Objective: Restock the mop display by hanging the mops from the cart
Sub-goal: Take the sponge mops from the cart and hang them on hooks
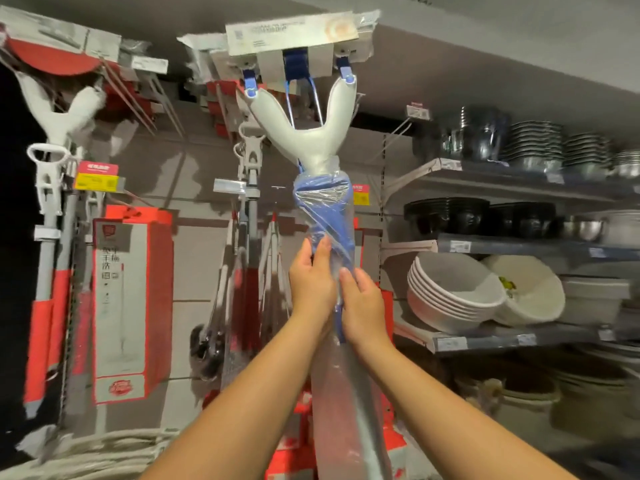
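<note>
I hold a mop (304, 140) upright in front of the display wall. It has a white Y-shaped yoke, blue clips and a flat head (294, 32) with a label at the top, up near the ceiling. Clear plastic wrap covers its blue lower part and its handle (346, 393). My left hand (311, 282) grips the wrapped handle from the left. My right hand (360, 303) grips it just below, from the right. The cart is out of view.
Other mops (52, 188) and red-and-white boxed mops (128, 299) hang on the wall to the left, more mops (251, 202) behind the one I hold. Shelves on the right carry stacked bowls (453, 292), black bowls (446, 213) and metal pots (485, 133).
</note>
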The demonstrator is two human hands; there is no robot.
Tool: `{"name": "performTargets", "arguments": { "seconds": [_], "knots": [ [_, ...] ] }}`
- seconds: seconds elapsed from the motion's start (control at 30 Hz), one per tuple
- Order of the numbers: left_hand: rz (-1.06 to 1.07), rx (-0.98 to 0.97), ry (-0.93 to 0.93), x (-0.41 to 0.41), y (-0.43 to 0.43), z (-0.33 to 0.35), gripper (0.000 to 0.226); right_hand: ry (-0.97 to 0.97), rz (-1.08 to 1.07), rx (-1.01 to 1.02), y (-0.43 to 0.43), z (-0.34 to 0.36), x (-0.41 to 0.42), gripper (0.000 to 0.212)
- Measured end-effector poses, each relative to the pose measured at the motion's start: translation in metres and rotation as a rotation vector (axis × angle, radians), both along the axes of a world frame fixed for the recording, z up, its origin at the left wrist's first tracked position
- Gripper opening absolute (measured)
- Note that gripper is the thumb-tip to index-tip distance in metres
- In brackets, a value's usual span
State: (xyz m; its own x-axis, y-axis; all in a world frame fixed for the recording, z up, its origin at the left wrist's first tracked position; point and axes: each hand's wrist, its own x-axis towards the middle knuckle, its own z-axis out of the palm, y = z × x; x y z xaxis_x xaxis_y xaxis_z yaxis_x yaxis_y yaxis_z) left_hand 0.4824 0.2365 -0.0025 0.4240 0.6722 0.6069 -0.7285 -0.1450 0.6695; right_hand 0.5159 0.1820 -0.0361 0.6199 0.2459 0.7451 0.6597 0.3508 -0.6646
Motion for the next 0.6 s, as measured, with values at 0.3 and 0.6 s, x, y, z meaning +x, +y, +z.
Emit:
{"name": "performTargets", "arguments": {
  "seconds": [0.3,0.6],
  "knots": [
    [-0.199,0.038,-0.012,0.056,-0.04,0.017,0.019,0.005,-0.136,0.098,-0.031,0.03,0.06,0.021],
    [-0.245,0.134,0.006,0.111,-0.027,0.059,0.012,-0.01,-0.18,0.163,-0.023,0.067,0.113,0.023]
  ]
}}
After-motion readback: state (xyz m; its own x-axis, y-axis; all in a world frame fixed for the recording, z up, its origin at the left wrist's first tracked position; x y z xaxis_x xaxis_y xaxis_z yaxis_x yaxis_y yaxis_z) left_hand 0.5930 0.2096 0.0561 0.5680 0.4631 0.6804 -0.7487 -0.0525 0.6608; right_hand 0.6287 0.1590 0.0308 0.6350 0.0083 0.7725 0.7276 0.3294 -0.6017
